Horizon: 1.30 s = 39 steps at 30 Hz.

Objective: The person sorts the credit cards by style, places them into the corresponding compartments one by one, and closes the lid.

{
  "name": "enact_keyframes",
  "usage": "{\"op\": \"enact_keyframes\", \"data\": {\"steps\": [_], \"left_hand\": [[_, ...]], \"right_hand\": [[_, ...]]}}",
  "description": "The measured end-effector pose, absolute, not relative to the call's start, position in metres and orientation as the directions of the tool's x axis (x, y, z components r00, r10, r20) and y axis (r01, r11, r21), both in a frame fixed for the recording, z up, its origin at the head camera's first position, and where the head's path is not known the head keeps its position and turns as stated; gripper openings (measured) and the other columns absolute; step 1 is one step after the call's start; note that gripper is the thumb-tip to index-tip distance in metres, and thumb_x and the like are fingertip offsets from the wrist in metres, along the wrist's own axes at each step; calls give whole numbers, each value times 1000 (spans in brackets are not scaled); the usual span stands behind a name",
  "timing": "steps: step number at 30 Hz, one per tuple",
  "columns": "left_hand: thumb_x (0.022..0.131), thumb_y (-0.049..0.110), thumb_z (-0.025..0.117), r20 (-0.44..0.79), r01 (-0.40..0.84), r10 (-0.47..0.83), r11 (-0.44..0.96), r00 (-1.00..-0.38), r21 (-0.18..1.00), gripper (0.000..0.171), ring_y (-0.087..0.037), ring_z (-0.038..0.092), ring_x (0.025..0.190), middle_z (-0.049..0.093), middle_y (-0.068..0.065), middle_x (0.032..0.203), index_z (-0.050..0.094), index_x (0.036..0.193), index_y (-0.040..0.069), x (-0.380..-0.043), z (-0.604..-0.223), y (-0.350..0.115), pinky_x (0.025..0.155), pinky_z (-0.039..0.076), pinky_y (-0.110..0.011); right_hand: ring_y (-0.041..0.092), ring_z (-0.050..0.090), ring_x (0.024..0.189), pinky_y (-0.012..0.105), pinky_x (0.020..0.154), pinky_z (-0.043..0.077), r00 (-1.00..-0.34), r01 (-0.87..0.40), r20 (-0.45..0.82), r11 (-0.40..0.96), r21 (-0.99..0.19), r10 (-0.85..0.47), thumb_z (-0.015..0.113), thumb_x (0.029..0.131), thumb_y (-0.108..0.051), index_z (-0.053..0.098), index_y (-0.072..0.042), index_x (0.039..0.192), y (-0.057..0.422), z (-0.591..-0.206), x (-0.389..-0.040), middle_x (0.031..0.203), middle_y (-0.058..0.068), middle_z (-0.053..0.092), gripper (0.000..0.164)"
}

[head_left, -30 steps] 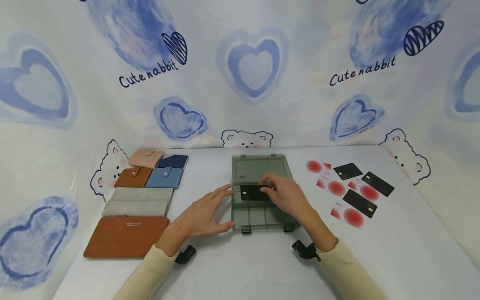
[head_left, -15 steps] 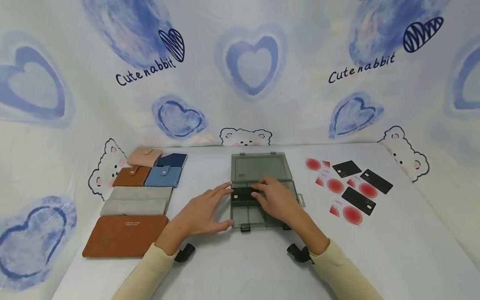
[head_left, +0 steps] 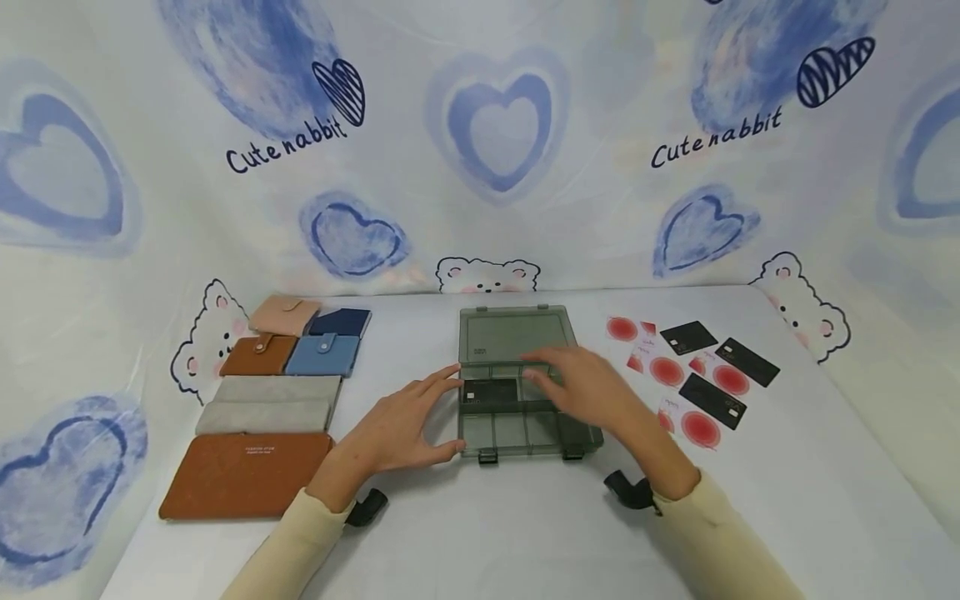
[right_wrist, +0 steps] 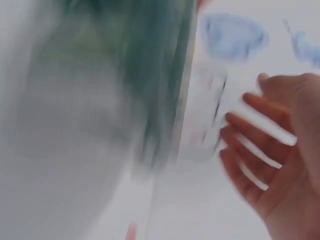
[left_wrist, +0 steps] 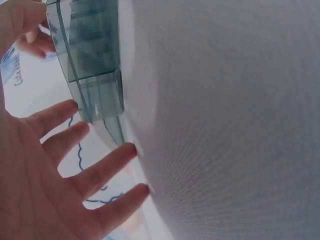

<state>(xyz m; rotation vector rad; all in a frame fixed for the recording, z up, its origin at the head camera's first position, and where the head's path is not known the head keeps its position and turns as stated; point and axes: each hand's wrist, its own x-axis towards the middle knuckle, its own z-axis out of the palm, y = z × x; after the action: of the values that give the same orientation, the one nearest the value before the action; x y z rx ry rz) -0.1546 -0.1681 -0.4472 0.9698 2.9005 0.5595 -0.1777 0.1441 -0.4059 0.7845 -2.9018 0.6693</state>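
Observation:
A black card [head_left: 490, 392] with a small chip lies in the left part of the middle row of a green translucent divided box [head_left: 510, 433]. The box's lid [head_left: 516, 335] is folded back flat behind it. My left hand [head_left: 393, 429] has its fingers and thumb spread against the box's left side; the left wrist view shows these fingers [left_wrist: 102, 170] extended beside the wall. Above the box's right half hovers my right hand [head_left: 588, 385], holding nothing. Its fingers [right_wrist: 260, 135] look loose and apart in the blurred right wrist view.
To the right lie several cards, some black [head_left: 712, 400], others white with red circles [head_left: 701, 428]. On the left are a large brown wallet [head_left: 243, 477], a grey wallet [head_left: 270, 403], and smaller brown [head_left: 258, 356], blue [head_left: 322, 356], pink [head_left: 285, 316] and navy [head_left: 340, 322] ones.
My right hand brought the black card down and left into the box's middle row, let go of it and drew back to the right. The left hand stayed at the box's side.

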Motion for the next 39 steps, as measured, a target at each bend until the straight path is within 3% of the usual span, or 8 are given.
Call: {"op": "enact_keyframes", "data": {"steps": [5, 10, 16, 22, 26, 33, 39], "left_hand": [[86, 68, 64, 97, 580, 585, 743, -805, 333, 85, -28, 50, 136, 24, 7, 167, 42, 154, 22, -155, -448, -171, 92, 52, -52], [86, 69, 63, 95, 577, 584, 739, -806, 347, 85, -29, 50, 135, 23, 7, 167, 41, 155, 22, -155, -449, -173, 93, 51, -54], [86, 67, 64, 100, 587, 593, 735, -799, 340, 85, -30, 50, 135, 23, 6, 167, 41, 155, 23, -156, -451, -170, 93, 51, -54], [86, 65, 66, 118, 599, 598, 726, -793, 339, 84, -32, 50, 135, 24, 4, 167, 42, 154, 22, -156, -449, -167, 90, 51, -56], [86, 65, 66, 121, 595, 593, 730, -796, 337, 83, -31, 50, 135, 24, 5, 167, 42, 153, 23, -156, -448, -167, 91, 51, -56], [87, 66, 65, 100, 596, 601, 729, -793, 336, 84, -32, 51, 133, 24, 5, 167, 40, 155, 22, -158, -445, -164, 93, 50, -58], [85, 65, 67, 82, 579, 590, 741, -803, 340, 84, -34, 53, 131, 26, 5, 166, 42, 153, 23, -157, -445, -166, 92, 50, -60]], "right_hand": [[30, 63, 111, 51, 90, 53, -866, -500, 241, 743, -445, -438, 70, 97, -28, 67, -12, 130, 223, -410, -223, 123, 9, 66, 37], [43, 55, 121, 62, 98, 45, -932, -341, 65, 803, -489, -356, 66, 99, -33, 58, -5, 139, 310, -431, -257, 136, 20, 57, 49], [54, 43, 129, 72, 103, 34, -958, -221, -83, 891, -397, -274, 70, 95, -44, 53, -3, 143, 389, -444, -269, 145, 32, 46, 66], [58, 43, 126, 73, 99, 36, -957, -196, -128, 903, -383, -262, 74, 90, -45, 51, -3, 144, 414, -447, -270, 146, 35, 41, 72], [55, 44, 125, 71, 101, 36, -962, -207, -93, 904, -373, -258, 73, 92, -43, 50, 2, 142, 416, -446, -274, 140, 34, 47, 71], [58, 42, 122, 73, 97, 38, -966, -153, -140, 913, -379, -219, 73, 94, -32, 47, 6, 142, 435, -442, -271, 137, 39, 43, 67], [58, 49, 112, 69, 91, 45, -975, -71, -168, 922, -381, -145, 73, 90, -50, 45, 11, 137, 444, -452, -274, 128, 45, 47, 82]]}}
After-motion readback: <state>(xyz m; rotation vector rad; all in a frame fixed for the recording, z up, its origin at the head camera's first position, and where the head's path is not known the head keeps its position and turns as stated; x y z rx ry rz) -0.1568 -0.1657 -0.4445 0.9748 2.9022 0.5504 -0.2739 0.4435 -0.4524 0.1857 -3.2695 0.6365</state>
